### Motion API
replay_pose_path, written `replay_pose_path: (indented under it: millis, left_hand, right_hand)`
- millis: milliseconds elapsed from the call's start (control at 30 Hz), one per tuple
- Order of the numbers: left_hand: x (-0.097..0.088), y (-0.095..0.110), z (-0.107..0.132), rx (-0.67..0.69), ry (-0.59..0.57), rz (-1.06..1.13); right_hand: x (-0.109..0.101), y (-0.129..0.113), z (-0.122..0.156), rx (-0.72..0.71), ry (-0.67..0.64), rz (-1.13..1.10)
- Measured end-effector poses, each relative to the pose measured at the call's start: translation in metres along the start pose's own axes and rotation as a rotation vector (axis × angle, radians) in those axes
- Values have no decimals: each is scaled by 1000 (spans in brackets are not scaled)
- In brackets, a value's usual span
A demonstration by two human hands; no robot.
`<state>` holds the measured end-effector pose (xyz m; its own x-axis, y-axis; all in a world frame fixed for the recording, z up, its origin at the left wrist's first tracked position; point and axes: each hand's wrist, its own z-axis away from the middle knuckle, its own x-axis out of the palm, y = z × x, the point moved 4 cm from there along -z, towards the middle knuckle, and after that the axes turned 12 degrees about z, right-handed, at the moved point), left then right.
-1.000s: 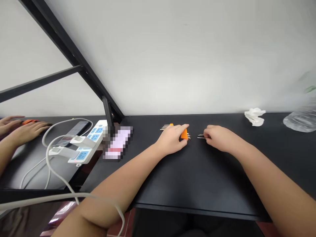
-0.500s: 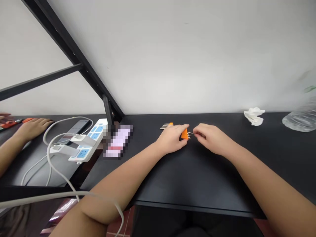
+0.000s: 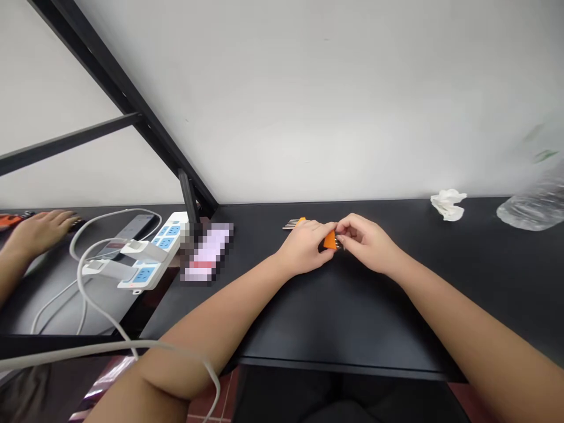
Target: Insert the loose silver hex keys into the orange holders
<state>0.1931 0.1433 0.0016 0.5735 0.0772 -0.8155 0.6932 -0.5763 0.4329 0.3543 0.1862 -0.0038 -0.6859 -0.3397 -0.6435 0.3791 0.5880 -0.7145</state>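
My left hand [image 3: 304, 247] is closed round an orange holder [image 3: 329, 239] on the black table [image 3: 352, 311]; thin metal keys stick out of the holder on both sides, with their ends [image 3: 291, 224] showing left of my fingers. My right hand [image 3: 363, 241] touches the holder's right end, its fingertips pinched on a thin metal key [image 3: 338, 242] there. Both hands meet near the table's far middle, close to the white wall.
A white power strip [image 3: 152, 255] with plugs and cables lies at the left, beside a blurred pink object [image 3: 206, 251]. Another person's hand [image 3: 42, 226] rests at the far left. A crumpled white tissue [image 3: 447, 203] and a clear plastic bottle [image 3: 531, 208] lie at the right.
My right hand picked a metal key off the table at the right and carried it left to the orange holder. My left hand stayed on the holder.
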Motion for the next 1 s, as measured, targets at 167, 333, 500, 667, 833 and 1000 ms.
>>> replay_pose_path:
  millis: [167, 333, 500, 667, 833, 1000]
  left_hand:
    - [1, 1, 1, 40, -24, 38]
    - [2, -5, 3, -3, 5, 34]
    - [5, -12, 4, -49, -12, 33]
    - [4, -13, 3, -58, -23, 41]
    - [4, -14, 3, -85, -26, 59]
    - [4, -14, 3, -84, -10, 74]
  right_hand:
    - [2, 14, -4, 138, -145, -255]
    - [-28, 24, -4, 58, -60, 352]
    - [-41, 48, -1, 108, -197, 728]
    - [-35, 48, -3, 130, -254, 757]
    - [-25, 34, 0, 187, -316, 875]
    - [-17, 12, 2, 35, -284, 662]
